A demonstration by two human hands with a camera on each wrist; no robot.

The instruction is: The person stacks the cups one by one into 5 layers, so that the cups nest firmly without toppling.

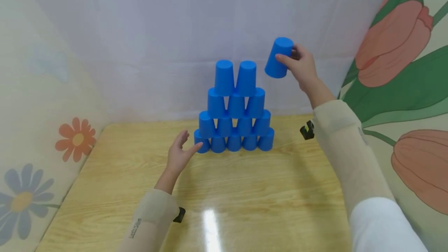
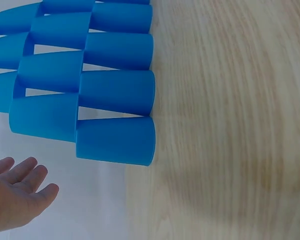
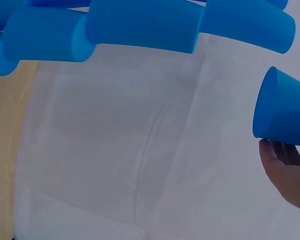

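My right hand (image 1: pixel 303 65) grips a blue cup (image 1: pixel 279 58) in the air, upside down and slightly tilted, to the upper right of a stack of cups. The same held cup (image 3: pixel 285 107) shows at the right edge of the right wrist view, its rim toward the left. Blue upside-down cups form a tiered pyramid (image 1: pixel 236 106), wide at the bottom, with two cups (image 1: pixel 246 77) side by side on its highest tier. My left hand (image 1: pixel 179 154) is beside the pyramid's lower left, fingers extended and holding nothing; in the left wrist view this hand (image 2: pixel 20 195) is apart from the cups.
The pyramid stands toward the back of a wooden table (image 1: pixel 245 189). Behind it hangs a white cloth (image 1: pixel 157 49). Walls with painted flowers flank both sides, an orange flower (image 1: pixel 77 139) left and large tulips (image 1: pixel 395 46) right. Black devices (image 1: pixel 308 130) are worn at the wrists.
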